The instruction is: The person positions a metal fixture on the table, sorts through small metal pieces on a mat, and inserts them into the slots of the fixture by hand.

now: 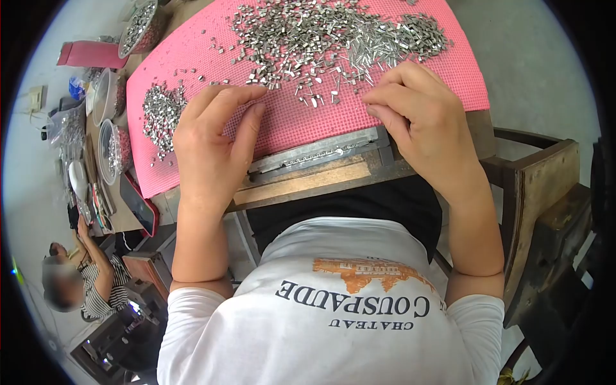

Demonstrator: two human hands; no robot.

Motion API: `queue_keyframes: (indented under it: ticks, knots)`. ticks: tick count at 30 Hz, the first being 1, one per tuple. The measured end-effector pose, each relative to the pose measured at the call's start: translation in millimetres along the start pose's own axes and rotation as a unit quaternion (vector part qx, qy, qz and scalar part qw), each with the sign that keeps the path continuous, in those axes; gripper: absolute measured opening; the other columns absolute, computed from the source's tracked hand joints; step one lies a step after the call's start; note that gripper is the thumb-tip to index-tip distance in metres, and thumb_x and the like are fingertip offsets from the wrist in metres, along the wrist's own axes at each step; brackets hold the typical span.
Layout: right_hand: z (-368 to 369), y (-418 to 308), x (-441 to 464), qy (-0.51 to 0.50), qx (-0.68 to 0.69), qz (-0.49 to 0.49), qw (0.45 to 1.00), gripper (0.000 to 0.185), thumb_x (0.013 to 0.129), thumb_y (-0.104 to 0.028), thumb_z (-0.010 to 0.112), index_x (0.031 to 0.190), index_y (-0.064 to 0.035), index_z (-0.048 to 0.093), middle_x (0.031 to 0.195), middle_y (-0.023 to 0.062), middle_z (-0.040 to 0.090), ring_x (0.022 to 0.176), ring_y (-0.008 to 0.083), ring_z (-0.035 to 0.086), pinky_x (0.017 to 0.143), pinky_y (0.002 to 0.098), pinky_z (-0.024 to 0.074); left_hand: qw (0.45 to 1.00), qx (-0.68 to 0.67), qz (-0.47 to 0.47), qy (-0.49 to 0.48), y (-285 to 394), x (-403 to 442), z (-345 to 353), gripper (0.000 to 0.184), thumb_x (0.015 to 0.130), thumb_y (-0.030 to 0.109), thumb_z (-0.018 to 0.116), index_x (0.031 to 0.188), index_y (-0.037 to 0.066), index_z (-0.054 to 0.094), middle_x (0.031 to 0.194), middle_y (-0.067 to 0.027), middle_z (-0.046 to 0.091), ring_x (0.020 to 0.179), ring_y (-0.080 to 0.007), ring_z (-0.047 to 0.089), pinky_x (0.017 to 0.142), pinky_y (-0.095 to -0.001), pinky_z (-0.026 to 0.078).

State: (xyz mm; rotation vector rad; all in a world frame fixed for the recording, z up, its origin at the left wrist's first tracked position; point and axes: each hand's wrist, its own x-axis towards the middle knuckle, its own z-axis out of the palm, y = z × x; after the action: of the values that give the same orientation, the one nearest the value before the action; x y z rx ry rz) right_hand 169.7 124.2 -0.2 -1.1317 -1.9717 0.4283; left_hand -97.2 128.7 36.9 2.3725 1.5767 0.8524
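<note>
My left hand is over the left part of the pink mesh mat, its thumb and forefinger curved with a small gap between the tips. Nothing shows in that gap. On the right, my right hand has thumb and fingertips pinched together beside the near edge of a heap of small metal pieces. Whatever the pinch holds is too small to make out. Thin silvery metal pins lie among the heap. Between my wrists, a metal bar fixture with a row of small pieces runs along the table's front edge.
A smaller pile of shiny metal bits lies at the mat's left. Plastic tubs and a red-edged phone or tablet are further left. Another person in stripes sits at lower left. A wooden chair stands right.
</note>
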Motion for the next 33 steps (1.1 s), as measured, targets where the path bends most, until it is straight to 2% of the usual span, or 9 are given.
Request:
queue_keyframes:
  ticks: [3, 5, 9, 11, 15, 17, 21, 28, 33]
  knots:
    - [-2, 0, 2, -0.020, -0.006, -0.005, 1.000, 0.008, 0.085, -0.002, 0.076, 0.090, -0.0015, 0.071, 0.090, 0.0097, 0.062, 0.088, 0.0300, 0.063, 0.077, 0.0408, 0.0526, 1.000, 0.010, 0.008, -0.012, -4, 3, 1, 0.018, 0.083, 0.003, 0.079, 0.101, 0.008, 0.078, 0.094, -0.0092, 0.073, 0.087, -0.0285, 0.070, 0.079, -0.0375, 0.055]
    - [-5, 2, 3, -0.035, -0.010, -0.006, 0.999, 0.010, 0.087, 0.001, 0.074, 0.096, -0.0013, 0.070, 0.092, 0.0093, 0.064, 0.086, 0.0274, 0.065, 0.074, 0.0366, 0.0521, 1.000, -0.010, 0.011, -0.027, -2, 4, 2, 0.018, 0.082, 0.005, 0.080, 0.099, 0.009, 0.079, 0.092, -0.0080, 0.072, 0.089, -0.0282, 0.069, 0.079, -0.0393, 0.054]
    - [-13, 2, 4, -0.013, -0.029, 0.008, 0.999, 0.009, 0.088, 0.002, 0.072, 0.097, -0.0010, 0.069, 0.093, 0.0103, 0.064, 0.086, 0.0284, 0.065, 0.075, 0.0373, 0.0521, 0.999, 0.019, 0.037, -0.032, -4, 9, 4, 0.018, 0.081, 0.007, 0.081, 0.098, 0.010, 0.080, 0.091, -0.0074, 0.071, 0.087, -0.0286, 0.067, 0.078, -0.0393, 0.054]
    - [-18, 6, 4, -0.005, -0.113, -0.007, 0.994, 0.010, 0.089, 0.003, 0.070, 0.098, -0.0005, 0.070, 0.094, 0.0111, 0.065, 0.086, 0.0293, 0.065, 0.075, 0.0370, 0.0520, 0.998, 0.023, 0.040, -0.034, -4, 11, 5, 0.017, 0.081, 0.008, 0.081, 0.098, 0.011, 0.080, 0.091, -0.0072, 0.071, 0.087, -0.0286, 0.067, 0.078, -0.0396, 0.054]
    - [-19, -3, 6, 0.002, -0.110, 0.007, 0.994, 0.013, 0.084, 0.002, 0.073, 0.096, -0.0016, 0.070, 0.091, 0.0097, 0.064, 0.086, 0.0313, 0.062, 0.077, 0.0417, 0.0504, 0.996, -0.009, 0.063, -0.059, 2, 18, 12, 0.013, 0.083, 0.011, 0.080, 0.095, 0.012, 0.080, 0.091, -0.0053, 0.070, 0.086, -0.0288, 0.066, 0.077, -0.0409, 0.054]
    - [-18, -15, 7, -0.014, -0.028, -0.004, 0.999, 0.016, 0.082, 0.002, 0.074, 0.097, -0.0031, 0.071, 0.091, 0.0097, 0.065, 0.085, 0.0307, 0.062, 0.076, 0.0413, 0.0500, 0.996, -0.012, 0.059, -0.066, 3, 19, 18, 0.012, 0.082, 0.011, 0.080, 0.093, 0.013, 0.080, 0.090, -0.0042, 0.070, 0.087, -0.0281, 0.065, 0.078, -0.0402, 0.053]
    - [-9, -34, 3, -0.063, 0.052, -0.024, 0.996, 0.015, 0.075, 0.000, 0.079, 0.088, -0.0044, 0.071, 0.092, 0.0063, 0.065, 0.084, 0.0271, 0.061, 0.076, 0.0396, 0.0476, 0.994, -0.020, 0.084, -0.071, -1, 20, 24, 0.010, 0.081, 0.010, 0.080, 0.091, 0.013, 0.078, 0.090, -0.0030, 0.068, 0.090, -0.0268, 0.065, 0.079, -0.0404, 0.052]
    - [3, -41, 2, -0.064, 0.016, -0.051, 0.997, 0.019, 0.071, 0.003, 0.080, 0.086, -0.0041, 0.071, 0.089, 0.0072, 0.066, 0.082, 0.0276, 0.061, 0.072, 0.0393, 0.0470, 0.992, 0.001, 0.105, -0.065, -2, 18, 25, 0.013, 0.084, 0.008, 0.078, 0.095, 0.009, 0.072, 0.096, -0.0051, 0.070, 0.089, -0.0297, 0.063, 0.080, -0.0403, 0.051]
    - [-7, -54, 7, -0.119, -0.038, -0.051, 0.991, 0.020, 0.077, 0.007, 0.074, 0.093, -0.0022, 0.067, 0.092, 0.0087, 0.068, 0.084, 0.0302, 0.063, 0.073, 0.0397, 0.0485, 0.995, -0.026, 0.079, -0.058, -6, 14, 24, 0.011, 0.088, 0.011, 0.074, 0.095, 0.009, 0.066, 0.094, -0.0093, 0.063, 0.090, -0.0330, 0.060, 0.080, -0.0437, 0.046]
